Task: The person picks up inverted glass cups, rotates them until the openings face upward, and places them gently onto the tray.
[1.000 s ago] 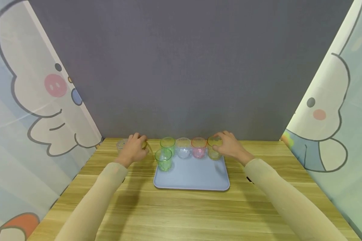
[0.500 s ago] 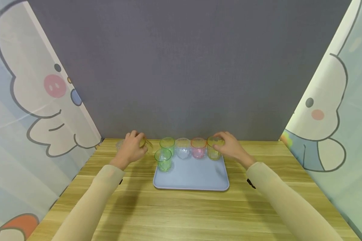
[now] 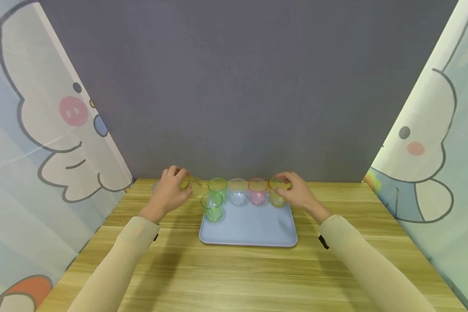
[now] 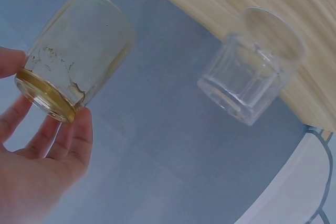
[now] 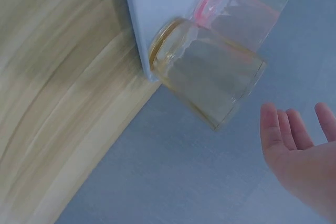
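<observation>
In the head view my left hand [image 3: 167, 193] holds a yellow-tinted glass [image 3: 185, 182] above the table, left of the tray [image 3: 249, 229]. The left wrist view shows its thick gold base [image 4: 44, 95] pinched between thumb and fingers, with the mouth pointing down. My right hand [image 3: 296, 190] hovers by the rim of another yellow glass [image 3: 277, 197], which stands upright on the tray's back right corner. In the right wrist view the fingers [image 5: 270, 129] are loosely bent and apart from that glass [image 5: 210, 77].
Along the tray's back stand a green glass [image 3: 217, 186], a clear glass [image 3: 238, 193] and a pink glass [image 3: 258, 193]. Another green glass [image 3: 212, 208] stands in front at the left. An upside-down clear glass [image 4: 252, 66] is on the table beyond my left hand. A grey panel [image 3: 234, 86] rises behind.
My left hand has risen slightly and shifted a little left with the yellow glass. The right hand has stayed nearly in place, and the glasses on the tray have not moved.
</observation>
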Available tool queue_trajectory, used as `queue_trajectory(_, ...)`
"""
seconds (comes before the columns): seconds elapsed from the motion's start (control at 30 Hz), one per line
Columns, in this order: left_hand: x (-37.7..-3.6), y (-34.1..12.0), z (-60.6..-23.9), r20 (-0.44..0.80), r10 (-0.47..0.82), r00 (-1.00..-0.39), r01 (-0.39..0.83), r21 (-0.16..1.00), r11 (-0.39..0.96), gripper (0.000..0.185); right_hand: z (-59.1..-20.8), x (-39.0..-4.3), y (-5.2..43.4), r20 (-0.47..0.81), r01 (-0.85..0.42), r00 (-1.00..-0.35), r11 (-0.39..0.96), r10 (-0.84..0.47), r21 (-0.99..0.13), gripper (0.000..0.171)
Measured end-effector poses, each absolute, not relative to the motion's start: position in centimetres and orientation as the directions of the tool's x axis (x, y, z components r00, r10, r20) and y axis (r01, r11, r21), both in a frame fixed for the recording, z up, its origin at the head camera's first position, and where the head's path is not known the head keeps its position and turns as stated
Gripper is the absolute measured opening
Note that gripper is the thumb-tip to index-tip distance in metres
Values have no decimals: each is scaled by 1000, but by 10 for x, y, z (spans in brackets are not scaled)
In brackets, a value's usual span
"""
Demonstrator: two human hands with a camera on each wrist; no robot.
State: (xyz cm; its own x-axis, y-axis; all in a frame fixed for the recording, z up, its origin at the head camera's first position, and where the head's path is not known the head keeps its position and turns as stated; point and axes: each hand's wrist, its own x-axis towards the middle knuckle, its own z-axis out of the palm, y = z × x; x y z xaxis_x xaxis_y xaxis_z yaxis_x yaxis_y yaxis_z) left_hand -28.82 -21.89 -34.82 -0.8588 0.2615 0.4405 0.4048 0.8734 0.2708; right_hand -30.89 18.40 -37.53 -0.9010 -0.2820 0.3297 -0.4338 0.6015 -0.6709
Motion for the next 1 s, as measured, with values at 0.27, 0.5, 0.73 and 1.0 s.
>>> queue_trajectory(0.27,-283,-212,-347,501,274,-821,449,270,852,29,-376,-297,181,297,-383,-923,517,-245,-766,48)
queue_trajectory(0.5,-279,-207,-346,546,277,-790,489,290,823,30,-379,-291,179,281,-359,-932,478,-230,-802,50)
queue_trajectory(0.73,-276,-201,-349,583,247,-774,513,349,784,32,-382,-290,181,252,-325,-943,426,-219,-845,50)
queue_trajectory(1.0,-276,-196,-351,628,220,-746,540,378,753,32,-385,-288,180,254,-324,-942,390,-221,-862,49)
